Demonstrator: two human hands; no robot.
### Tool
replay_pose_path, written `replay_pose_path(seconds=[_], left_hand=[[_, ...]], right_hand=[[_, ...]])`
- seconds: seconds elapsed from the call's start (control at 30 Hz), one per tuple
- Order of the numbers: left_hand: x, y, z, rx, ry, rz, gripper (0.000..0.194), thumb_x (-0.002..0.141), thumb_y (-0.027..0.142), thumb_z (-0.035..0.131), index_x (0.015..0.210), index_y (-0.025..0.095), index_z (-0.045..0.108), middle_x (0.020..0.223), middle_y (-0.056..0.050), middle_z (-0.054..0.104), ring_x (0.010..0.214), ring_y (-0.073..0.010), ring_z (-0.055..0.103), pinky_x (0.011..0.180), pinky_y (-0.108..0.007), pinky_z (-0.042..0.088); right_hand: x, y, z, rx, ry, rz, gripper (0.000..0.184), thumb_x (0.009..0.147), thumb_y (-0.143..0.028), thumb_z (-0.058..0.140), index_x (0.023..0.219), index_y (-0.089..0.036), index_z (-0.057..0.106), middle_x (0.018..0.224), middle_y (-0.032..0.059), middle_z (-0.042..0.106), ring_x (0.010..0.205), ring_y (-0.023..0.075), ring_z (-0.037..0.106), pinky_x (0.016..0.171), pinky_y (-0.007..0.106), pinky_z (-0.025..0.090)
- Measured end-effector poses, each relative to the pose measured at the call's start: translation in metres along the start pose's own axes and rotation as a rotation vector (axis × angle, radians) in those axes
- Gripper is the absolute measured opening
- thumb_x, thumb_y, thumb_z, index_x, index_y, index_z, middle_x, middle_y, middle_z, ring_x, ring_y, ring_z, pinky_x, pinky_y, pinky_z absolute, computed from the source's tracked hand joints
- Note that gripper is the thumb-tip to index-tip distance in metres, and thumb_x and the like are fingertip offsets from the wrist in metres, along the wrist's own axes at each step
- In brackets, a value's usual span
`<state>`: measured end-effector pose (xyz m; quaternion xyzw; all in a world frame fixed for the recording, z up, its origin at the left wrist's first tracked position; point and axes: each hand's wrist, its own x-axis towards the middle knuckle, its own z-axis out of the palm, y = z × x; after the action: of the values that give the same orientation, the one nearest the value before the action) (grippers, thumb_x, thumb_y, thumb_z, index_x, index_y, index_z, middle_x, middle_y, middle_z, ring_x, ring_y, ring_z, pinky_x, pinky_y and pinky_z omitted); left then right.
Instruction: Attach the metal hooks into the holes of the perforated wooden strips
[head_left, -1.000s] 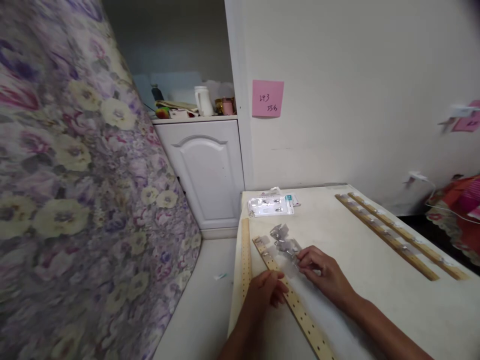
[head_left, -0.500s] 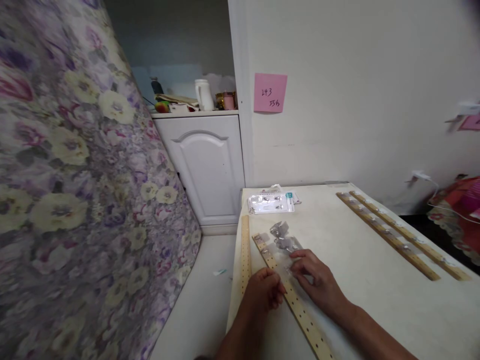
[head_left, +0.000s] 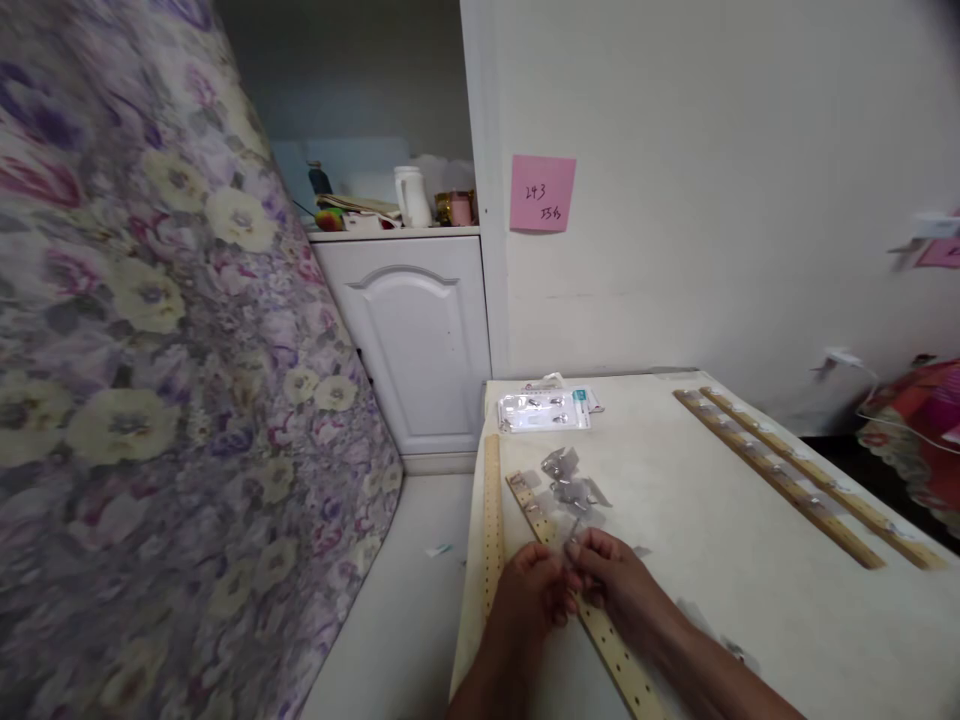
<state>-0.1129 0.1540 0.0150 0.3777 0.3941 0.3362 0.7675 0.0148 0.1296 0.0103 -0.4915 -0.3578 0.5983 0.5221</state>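
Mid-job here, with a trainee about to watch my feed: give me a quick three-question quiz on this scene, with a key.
1. Multiple choice: which number is written on the square pink paper note on the white wall? A) 143 B) 243 C) 432
2. True or false: the bare left hand and bare right hand are close together over a long, pale wooden strip with holes.
3. Count: how many long, narrow, tan wooden strips lie along the right side of the off-white table?

Key: 1. B; 2. true; 3. two.
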Motion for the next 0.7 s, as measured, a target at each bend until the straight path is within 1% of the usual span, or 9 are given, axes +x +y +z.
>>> replay_pose_path(seconds=[0.07, 0.13, 0.2, 0.27, 0.33, 0.43, 0.57, 0.63, 0.7], left_hand=[[0.0, -0.001, 0.0, 0.076, -0.036, 0.001, 0.027, 0.063, 0.038, 0.061, 0.071, 0.019, 0.044, 0.059, 0.001, 0.063, 0.04, -0.0073, 0.051, 0.038, -0.018, 0.027], [0.001, 0.002, -0.001, 0.202, -0.057, -0.006, 0.027, 0.063, 0.039, 0.06, 0.072, 0.019, 0.045, 0.057, 0.001, 0.062, 0.038, -0.008, 0.051, 0.037, -0.019, 0.029], [0.0, 0.007, -0.006, 0.335, -0.027, 0.019, 0.025, 0.064, 0.039, 0.059, 0.071, 0.019, 0.045, 0.056, 0.003, 0.06, 0.037, -0.0082, 0.05, 0.036, -0.019, 0.03], [0.0, 0.012, -0.011, 0.412, 0.048, 0.084, 0.023, 0.066, 0.039, 0.056, 0.072, 0.019, 0.047, 0.057, 0.004, 0.058, 0.037, -0.0073, 0.048, 0.036, -0.019, 0.031], [0.0, 0.015, -0.015, 0.418, 0.101, 0.146, 0.022, 0.068, 0.037, 0.054, 0.077, 0.017, 0.051, 0.062, 0.004, 0.058, 0.04, -0.0066, 0.049, 0.038, -0.019, 0.032], [0.001, 0.016, -0.016, 0.404, 0.085, 0.154, 0.025, 0.069, 0.036, 0.052, 0.083, 0.016, 0.056, 0.065, 0.003, 0.058, 0.043, -0.0068, 0.051, 0.041, -0.019, 0.034], [0.003, 0.012, -0.015, 0.427, 0.052, 0.12, 0.018, 0.067, 0.035, 0.056, 0.069, 0.017, 0.055, 0.05, 0.005, 0.054, 0.037, -0.0069, 0.045, 0.039, -0.02, 0.031], [0.003, 0.01, -0.015, 0.419, 0.056, 0.105, 0.016, 0.065, 0.032, 0.057, 0.064, 0.018, 0.051, 0.048, 0.005, 0.054, 0.036, -0.007, 0.045, 0.037, -0.019, 0.03], [0.003, 0.009, -0.015, 0.4, 0.071, 0.086, 0.015, 0.064, 0.031, 0.057, 0.063, 0.018, 0.048, 0.05, 0.005, 0.056, 0.036, -0.0073, 0.046, 0.036, -0.019, 0.03]], right_hand=[[0.0, -0.002, 0.001, 0.02, -0.052, -0.008, 0.039, 0.071, -0.054, 0.062, 0.065, -0.02, 0.045, 0.046, -0.0046, 0.051, 0.04, 0.0095, 0.049, 0.041, 0.021, 0.031], [-0.001, -0.006, -0.001, 0.008, -0.072, 0.006, 0.036, 0.072, -0.05, 0.062, 0.065, -0.019, 0.046, 0.046, -0.0039, 0.054, 0.041, 0.0095, 0.051, 0.042, 0.02, 0.032], [-0.002, -0.012, -0.006, -0.031, -0.053, 0.056, 0.033, 0.07, -0.046, 0.065, 0.067, -0.019, 0.047, 0.052, -0.0023, 0.06, 0.045, 0.01, 0.056, 0.044, 0.019, 0.036], [-0.003, -0.017, -0.01, -0.087, -0.041, 0.118, 0.032, 0.068, -0.043, 0.067, 0.07, -0.018, 0.048, 0.058, -0.001, 0.064, 0.049, 0.011, 0.059, 0.046, 0.019, 0.04], [-0.005, -0.02, -0.013, -0.147, -0.081, 0.157, 0.031, 0.068, -0.043, 0.066, 0.072, -0.018, 0.048, 0.06, -0.0001, 0.066, 0.048, 0.0118, 0.061, 0.044, 0.019, 0.041], [-0.007, -0.02, -0.016, -0.227, -0.171, 0.189, 0.029, 0.069, -0.041, 0.065, 0.074, -0.018, 0.05, 0.059, 0.0002, 0.066, 0.044, 0.0109, 0.059, 0.041, 0.018, 0.041], [-0.006, -0.016, -0.022, -0.288, -0.259, 0.17, 0.026, 0.069, -0.038, 0.067, 0.075, -0.017, 0.054, 0.057, -0.0016, 0.064, 0.043, 0.0088, 0.058, 0.041, 0.016, 0.041], [-0.004, -0.012, -0.026, -0.3, -0.264, 0.143, 0.026, 0.069, -0.039, 0.067, 0.077, -0.016, 0.056, 0.055, -0.0028, 0.062, 0.043, 0.0079, 0.057, 0.04, 0.016, 0.04], [-0.002, -0.01, -0.029, -0.307, -0.217, 0.118, 0.028, 0.071, -0.041, 0.066, 0.079, -0.016, 0.057, 0.052, -0.0039, 0.061, 0.04, 0.0076, 0.055, 0.039, 0.016, 0.039]])
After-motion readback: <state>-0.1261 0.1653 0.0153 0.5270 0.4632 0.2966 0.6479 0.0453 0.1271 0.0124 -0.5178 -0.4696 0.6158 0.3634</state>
